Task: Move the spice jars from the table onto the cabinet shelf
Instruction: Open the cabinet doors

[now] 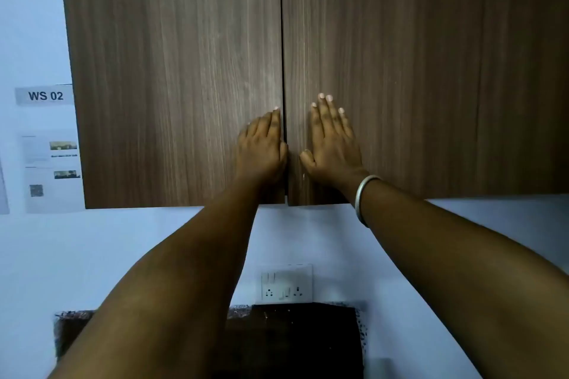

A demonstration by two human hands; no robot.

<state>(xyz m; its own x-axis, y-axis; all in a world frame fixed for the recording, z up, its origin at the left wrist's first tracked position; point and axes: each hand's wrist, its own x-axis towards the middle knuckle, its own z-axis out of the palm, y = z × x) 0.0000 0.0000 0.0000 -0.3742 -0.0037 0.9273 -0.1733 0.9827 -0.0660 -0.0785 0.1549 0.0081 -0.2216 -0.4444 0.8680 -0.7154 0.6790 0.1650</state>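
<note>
A wall cabinet with two wood-grain doors fills the upper view; both doors are closed, so its shelf is hidden. My left hand (261,148) lies on the left door (172,71) right at the centre gap, its fingertips at the door's inner edge. My right hand (331,140) rests flat on the right door (431,71), fingers straight and pointing up, a metal bangle on the wrist. No spice jars are in view.
Below the cabinet is a pale wall with a white switch and socket plate (286,283). A dark counter surface (292,341) shows at the bottom between my arms. A "WS 02" sign (44,95) and printed sheets (52,169) hang on the wall at left.
</note>
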